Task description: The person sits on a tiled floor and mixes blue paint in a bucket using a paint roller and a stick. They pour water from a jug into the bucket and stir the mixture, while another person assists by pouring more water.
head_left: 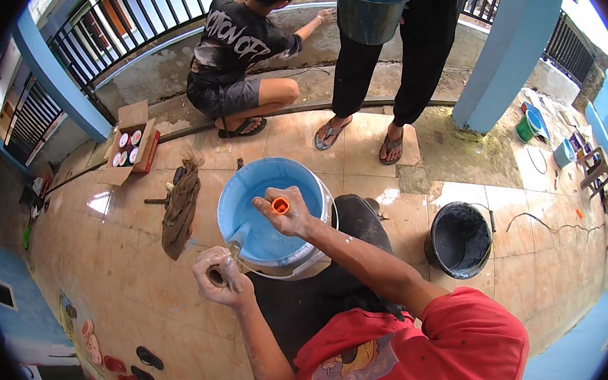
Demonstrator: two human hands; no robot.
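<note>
A large bucket (227,191) of light blue paint (271,241) stands in front of me. Over it my right hand (291,221) is closed round an orange-handled tool (280,205); the handle's hollow end faces up and the tool's working part is hidden. At the bucket's near left rim my left hand (222,278) grips a tube-like stick (236,243). Its round end shows between thumb and fingers, while the other end, coated light blue, slants over the paint. Pale smears mark both hands.
A dark bucket (460,238) stands to the right. A brown rag (181,212) and a carton of cans (136,145) lie left. One person (246,57) squats by the low wall; another (355,80) stands holding a bucket (368,13). A blue pillar (503,63) rises behind.
</note>
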